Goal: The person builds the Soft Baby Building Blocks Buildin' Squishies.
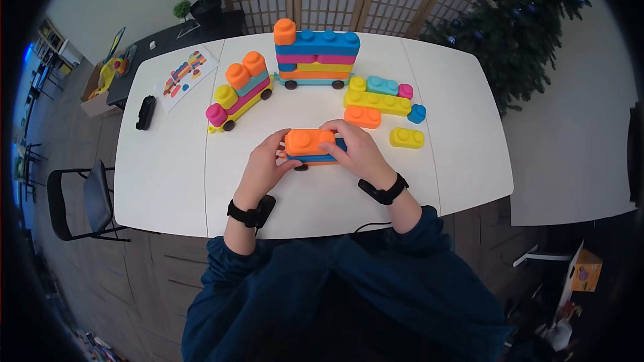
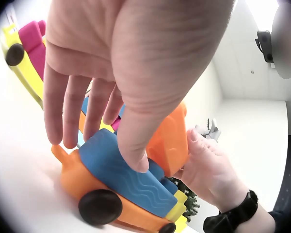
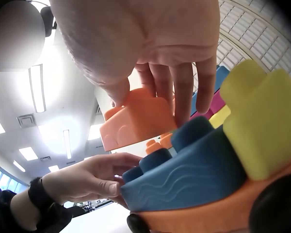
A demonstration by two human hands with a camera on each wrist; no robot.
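The right hand (image 1: 360, 152) pinches an orange brick (image 1: 305, 142) between thumb and fingers. In the right wrist view this orange brick (image 3: 138, 121) is tilted above the studs of a blue brick (image 3: 189, 170). The blue brick (image 2: 121, 170) sits on an orange wheeled base (image 2: 75, 177), beside a yellow brick (image 3: 264, 121). The left hand (image 1: 265, 164) grips around the blue brick's end, its thumb on the near side and its other fingers stretched along the far side; their exact contact is partly hidden.
Behind the hands stand a tall wheeled stack (image 1: 325, 60) and a smaller wheeled stack (image 1: 245, 92). Loose bricks lie at the right, among them a yellow one (image 1: 406, 138) and an orange one (image 1: 362, 116). A printed sheet (image 1: 191, 80) and black object (image 1: 145, 112) lie at the left.
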